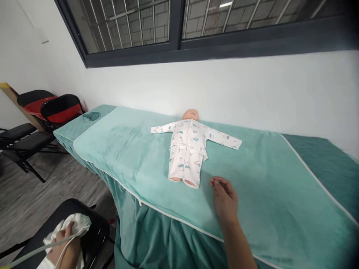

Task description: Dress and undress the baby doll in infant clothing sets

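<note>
A baby doll (191, 114) lies on its back on the green-covered table (120, 149), dressed in a white patterned top and trousers (188, 149), arms spread. My right hand (224, 198) rests on the green cover just right of the doll's feet, fingers curled together, nothing visible in them. My left hand (63, 243) is low at the bottom left, closed on a white cloth (75, 226) that lies on a black chair seat (92, 228).
The table stands against a white wall under a dark-framed barred window (179, 26). Black and red folding chairs (42, 112) stand at the left on a grey floor. A thin pale cable (33, 251) crosses my left wrist.
</note>
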A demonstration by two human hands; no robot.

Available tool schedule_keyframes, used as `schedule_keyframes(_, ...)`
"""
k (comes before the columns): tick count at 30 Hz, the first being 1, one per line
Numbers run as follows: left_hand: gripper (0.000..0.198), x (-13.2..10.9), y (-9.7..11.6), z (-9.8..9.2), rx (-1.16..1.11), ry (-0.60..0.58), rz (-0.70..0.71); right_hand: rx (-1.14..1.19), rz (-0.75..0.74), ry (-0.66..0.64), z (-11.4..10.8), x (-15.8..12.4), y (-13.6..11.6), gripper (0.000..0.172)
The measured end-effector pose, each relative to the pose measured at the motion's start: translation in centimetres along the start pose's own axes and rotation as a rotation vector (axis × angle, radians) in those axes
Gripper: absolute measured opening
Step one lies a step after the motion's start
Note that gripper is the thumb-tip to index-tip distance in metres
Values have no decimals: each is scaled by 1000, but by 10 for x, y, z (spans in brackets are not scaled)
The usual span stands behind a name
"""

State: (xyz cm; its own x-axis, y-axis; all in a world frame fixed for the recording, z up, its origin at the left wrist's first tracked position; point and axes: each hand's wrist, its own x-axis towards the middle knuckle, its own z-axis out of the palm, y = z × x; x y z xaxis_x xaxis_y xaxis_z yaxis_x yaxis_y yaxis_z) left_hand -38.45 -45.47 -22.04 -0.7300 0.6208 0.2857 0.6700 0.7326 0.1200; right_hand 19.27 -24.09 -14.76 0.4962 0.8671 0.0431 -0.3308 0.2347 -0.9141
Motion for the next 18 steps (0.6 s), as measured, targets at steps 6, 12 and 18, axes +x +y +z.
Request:
schedule_keyframes(6, 45, -13, 123, -10, -487, 6, 267, -69, -19, -54, 3, 2, -6, 30)
schedule_keyframes(12, 45, -37, 289, -85, -1203, 116, 352, 18, 38, -364, 24, -23, -39, 20)
schedule_keyframes(18, 52, -55, 399, -152, -1963, -412, 39, -64, -16, -760, 79, -49, -63, 96)
